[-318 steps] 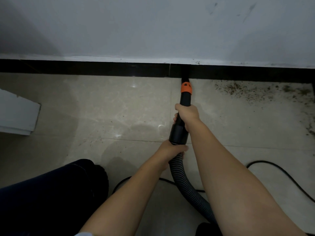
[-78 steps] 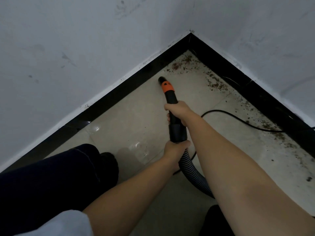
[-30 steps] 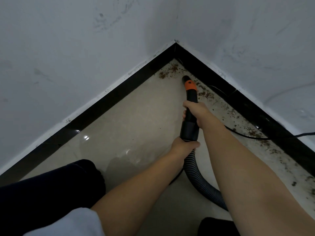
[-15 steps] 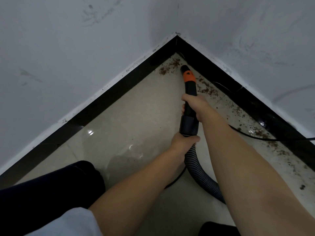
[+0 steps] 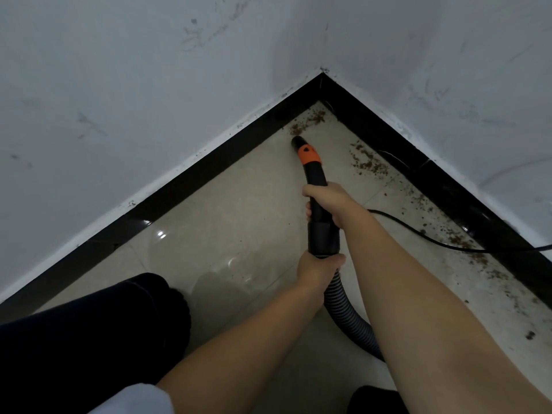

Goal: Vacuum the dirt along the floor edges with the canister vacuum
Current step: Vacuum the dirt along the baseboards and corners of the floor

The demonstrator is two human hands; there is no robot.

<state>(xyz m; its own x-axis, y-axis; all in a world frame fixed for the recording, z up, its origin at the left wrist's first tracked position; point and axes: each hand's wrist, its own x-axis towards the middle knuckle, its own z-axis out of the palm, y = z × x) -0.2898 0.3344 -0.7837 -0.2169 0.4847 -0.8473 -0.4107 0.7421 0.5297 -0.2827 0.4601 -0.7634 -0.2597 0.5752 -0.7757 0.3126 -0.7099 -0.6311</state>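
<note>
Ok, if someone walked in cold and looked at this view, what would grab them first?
Probably the bright orange collar on the black vacuum nozzle, its tip at the brown crumbly dirt in the floor corner. The right hand grips the black wand and the left hand grips where the ribbed grey hose joins. More dirt trails along the glossy black skirting on the right.

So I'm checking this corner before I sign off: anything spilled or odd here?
Yes. Brown dirt lies in the corner ahead of the nozzle, with more crumbs along the right baseboard, where a cord trails.
</note>
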